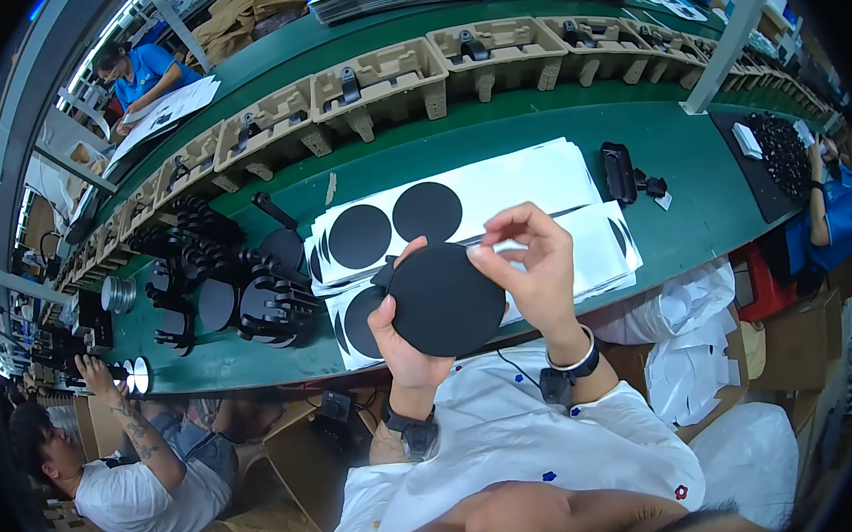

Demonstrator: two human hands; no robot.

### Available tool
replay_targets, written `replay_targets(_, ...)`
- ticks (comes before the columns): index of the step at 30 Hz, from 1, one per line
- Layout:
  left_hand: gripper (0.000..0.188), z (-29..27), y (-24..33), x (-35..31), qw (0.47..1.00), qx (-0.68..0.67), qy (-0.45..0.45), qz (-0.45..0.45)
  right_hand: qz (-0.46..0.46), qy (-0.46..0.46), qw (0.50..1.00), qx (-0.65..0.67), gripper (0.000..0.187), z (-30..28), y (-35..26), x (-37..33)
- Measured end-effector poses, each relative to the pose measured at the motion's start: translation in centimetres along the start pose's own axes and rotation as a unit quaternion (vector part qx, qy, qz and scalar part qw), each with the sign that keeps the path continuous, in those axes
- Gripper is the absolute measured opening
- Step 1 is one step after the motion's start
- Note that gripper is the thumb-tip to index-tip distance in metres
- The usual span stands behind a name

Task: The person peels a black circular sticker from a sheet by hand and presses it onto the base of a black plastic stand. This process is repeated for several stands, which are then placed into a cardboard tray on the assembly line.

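Note:
My left hand (413,341) grips a flat black round base (451,302) from its left side, its broad smooth face turned up. A small dark part juts out at the base's upper left. My right hand (537,266) is at the base's upper right edge, thumb and forefinger drawn together in a pinch. Whatever those fingertips hold, if anything, is too small to make out. Behind the hands lie stacked white sheets (528,175) bearing black round pads (427,212). More white sheets (597,244) lie nearer, partly hidden by my hands.
Black stands with round bases (219,302) crowd the left of the green table (535,125). Behind runs a row of cardboard trays (375,97) holding black parts. A black case (618,173) lies at right. Co-workers (140,484) work at left, far left and right.

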State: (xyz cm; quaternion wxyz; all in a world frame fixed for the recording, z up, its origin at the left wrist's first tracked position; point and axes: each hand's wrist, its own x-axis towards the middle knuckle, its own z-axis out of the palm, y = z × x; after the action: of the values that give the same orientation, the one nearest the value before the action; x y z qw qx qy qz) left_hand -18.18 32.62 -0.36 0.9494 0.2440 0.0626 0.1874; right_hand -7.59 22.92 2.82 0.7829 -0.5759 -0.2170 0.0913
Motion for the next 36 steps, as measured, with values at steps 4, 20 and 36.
replay_targets(4, 0.063, 1.2, 0.2, 0.7, 0.996, 0.058, 0.059, 0.028, -0.234, -0.027, 0.963, -0.134, 0.025, -0.9, 1.2, -0.1)
replay_targets(20, 0.061, -0.6, -1.0, 0.3, 0.991, 0.128, -0.023, 0.034, -0.457, -0.094, 0.836, -0.288, 0.028, -1.5, 4.1, -3.6)
replay_targets(36, 0.07, -3.3, 0.2, -0.7, 0.698, 0.631, -0.246, 0.231, -0.404, -0.009, 0.782, -0.475, 0.029, -5.8, -0.3, 13.3)
